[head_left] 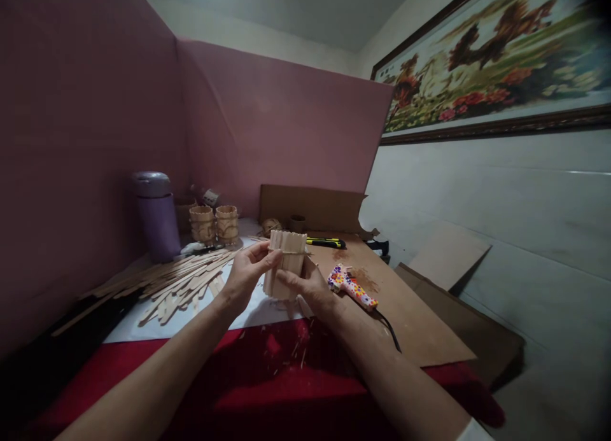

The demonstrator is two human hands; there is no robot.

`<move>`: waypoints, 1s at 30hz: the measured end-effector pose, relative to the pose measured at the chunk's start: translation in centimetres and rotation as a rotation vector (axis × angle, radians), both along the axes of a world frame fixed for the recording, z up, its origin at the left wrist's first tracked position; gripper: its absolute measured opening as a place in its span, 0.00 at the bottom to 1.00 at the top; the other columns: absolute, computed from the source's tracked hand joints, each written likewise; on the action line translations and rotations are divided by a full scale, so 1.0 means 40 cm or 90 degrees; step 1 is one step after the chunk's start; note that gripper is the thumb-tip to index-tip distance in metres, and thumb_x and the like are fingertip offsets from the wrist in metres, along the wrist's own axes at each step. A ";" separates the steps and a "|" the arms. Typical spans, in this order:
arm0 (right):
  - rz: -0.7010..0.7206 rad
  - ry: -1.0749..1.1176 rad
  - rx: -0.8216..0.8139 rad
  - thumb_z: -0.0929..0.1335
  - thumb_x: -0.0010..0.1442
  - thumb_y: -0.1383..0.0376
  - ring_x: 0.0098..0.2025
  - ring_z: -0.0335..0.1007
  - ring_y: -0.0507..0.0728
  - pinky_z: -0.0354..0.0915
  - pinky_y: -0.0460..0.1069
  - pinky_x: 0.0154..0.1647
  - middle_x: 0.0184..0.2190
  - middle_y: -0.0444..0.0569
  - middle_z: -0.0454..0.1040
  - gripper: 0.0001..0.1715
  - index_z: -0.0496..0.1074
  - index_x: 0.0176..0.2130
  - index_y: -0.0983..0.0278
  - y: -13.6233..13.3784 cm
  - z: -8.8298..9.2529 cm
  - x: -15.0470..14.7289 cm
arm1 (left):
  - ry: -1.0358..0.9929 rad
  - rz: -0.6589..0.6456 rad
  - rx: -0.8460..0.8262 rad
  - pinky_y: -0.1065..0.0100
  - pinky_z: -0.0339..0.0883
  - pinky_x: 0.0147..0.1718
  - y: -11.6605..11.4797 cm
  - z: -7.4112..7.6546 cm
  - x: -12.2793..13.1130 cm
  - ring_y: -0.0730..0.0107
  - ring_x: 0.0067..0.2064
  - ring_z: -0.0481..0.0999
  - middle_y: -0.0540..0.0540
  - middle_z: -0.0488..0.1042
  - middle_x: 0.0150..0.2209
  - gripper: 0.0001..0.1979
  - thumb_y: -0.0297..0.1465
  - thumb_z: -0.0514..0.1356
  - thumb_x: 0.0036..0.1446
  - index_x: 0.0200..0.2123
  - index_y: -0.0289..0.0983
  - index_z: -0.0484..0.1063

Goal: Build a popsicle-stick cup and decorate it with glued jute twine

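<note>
I hold a small cup made of upright wooden sticks (pixel 287 261) above the table with both hands. My left hand (pixel 248 274) grips its left side, thumb across the front. My right hand (pixel 308 286) closes on its right and lower side. A thin string seems to run round the cup near its top. A flowered glue gun (pixel 351 286) lies just right of my right hand on a brown cardboard sheet (pixel 410 314).
A heap of loose wooden sticks (pixel 176 282) lies to the left on white paper. Two finished stick cups (pixel 214 224) and a purple flask (pixel 157 216) stand at the back. A yellow utility knife (pixel 327 242) lies behind. Pink partition walls enclose the left and back.
</note>
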State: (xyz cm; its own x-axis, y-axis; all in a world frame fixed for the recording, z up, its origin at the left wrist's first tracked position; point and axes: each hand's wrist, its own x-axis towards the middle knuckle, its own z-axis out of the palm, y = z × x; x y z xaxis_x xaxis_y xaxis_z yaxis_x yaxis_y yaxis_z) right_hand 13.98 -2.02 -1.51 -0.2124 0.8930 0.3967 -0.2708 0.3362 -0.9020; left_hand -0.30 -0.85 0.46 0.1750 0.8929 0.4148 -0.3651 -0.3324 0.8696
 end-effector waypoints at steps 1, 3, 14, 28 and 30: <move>-0.040 -0.021 0.011 0.77 0.44 0.53 0.45 0.74 0.61 0.72 0.57 0.45 0.44 0.50 0.76 0.34 0.68 0.48 0.60 -0.001 0.001 -0.002 | 0.008 -0.010 0.004 0.66 0.66 0.42 0.002 -0.003 0.000 0.61 0.44 0.76 0.42 0.80 0.41 0.19 0.37 0.68 0.49 0.43 0.35 0.78; -0.148 -0.070 0.058 0.76 0.45 0.52 0.47 0.73 0.62 0.72 0.58 0.46 0.45 0.51 0.76 0.34 0.68 0.48 0.61 -0.001 0.000 -0.003 | 0.001 -0.009 0.001 0.64 0.65 0.45 0.004 -0.009 0.002 0.59 0.48 0.75 0.41 0.78 0.45 0.21 0.38 0.67 0.51 0.47 0.36 0.76; -0.385 -0.328 0.319 0.73 0.52 0.49 0.62 0.55 0.72 0.54 0.68 0.62 0.60 0.64 0.60 0.51 0.53 0.65 0.63 -0.023 -0.023 -0.005 | -0.134 -0.147 -0.092 0.68 0.70 0.42 -0.020 0.019 -0.009 0.63 0.42 0.77 0.43 0.79 0.43 0.20 0.28 0.68 0.47 0.46 0.36 0.75; -0.369 -0.243 0.328 0.72 0.54 0.50 0.53 0.65 0.67 0.63 0.62 0.55 0.52 0.60 0.68 0.42 0.59 0.61 0.62 -0.048 -0.006 -0.003 | -0.167 -0.251 -0.144 0.56 0.69 0.46 -0.005 0.013 -0.037 0.53 0.44 0.77 0.42 0.80 0.41 0.19 0.32 0.67 0.46 0.44 0.36 0.75; -0.344 -0.229 0.309 0.72 0.53 0.51 0.55 0.64 0.68 0.64 0.63 0.54 0.53 0.60 0.68 0.40 0.60 0.59 0.62 -0.047 -0.005 -0.003 | -0.166 -0.242 -0.138 0.61 0.70 0.43 -0.005 0.013 -0.040 0.58 0.41 0.78 0.43 0.80 0.39 0.20 0.28 0.68 0.43 0.44 0.36 0.75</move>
